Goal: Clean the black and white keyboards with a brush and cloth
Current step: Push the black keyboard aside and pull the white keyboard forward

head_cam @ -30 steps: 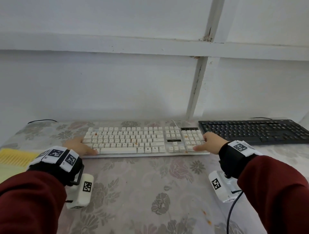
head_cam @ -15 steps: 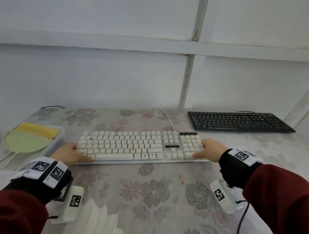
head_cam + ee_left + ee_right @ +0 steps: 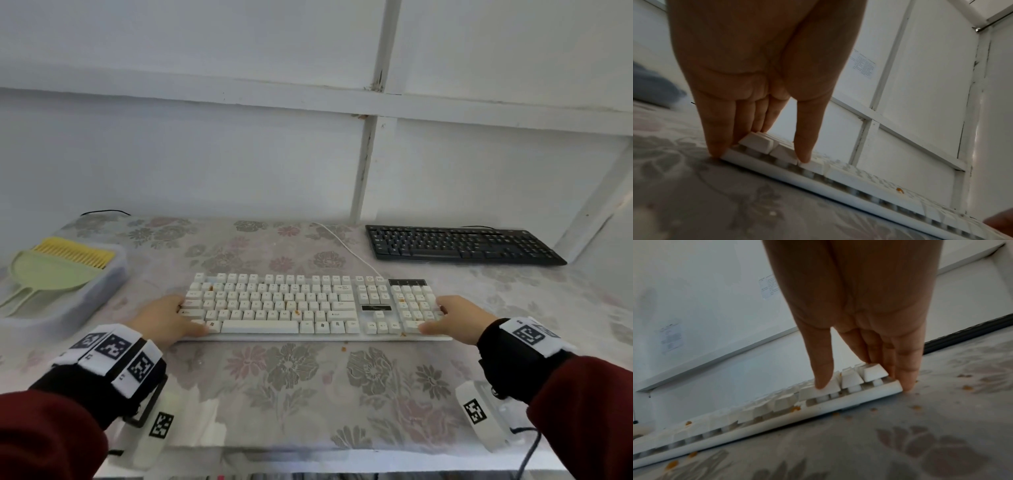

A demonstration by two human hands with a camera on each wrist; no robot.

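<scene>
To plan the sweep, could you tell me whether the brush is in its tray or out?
In: the brush lies inside the clear tray with the green dustpan.

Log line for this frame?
white keyboard: crumbs on keys | left hand: touches its left end | right hand: touches its right end | brush: in tray | black keyboard: untouched

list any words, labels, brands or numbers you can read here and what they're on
None can be quoted with confidence.
white keyboard: key legends and black logo strip too small and blurred.
black keyboard: legends only pale specks.
wrist bands: black-and-white square codes, no words.
wall sheets: print blurred, unreadable.
</scene>
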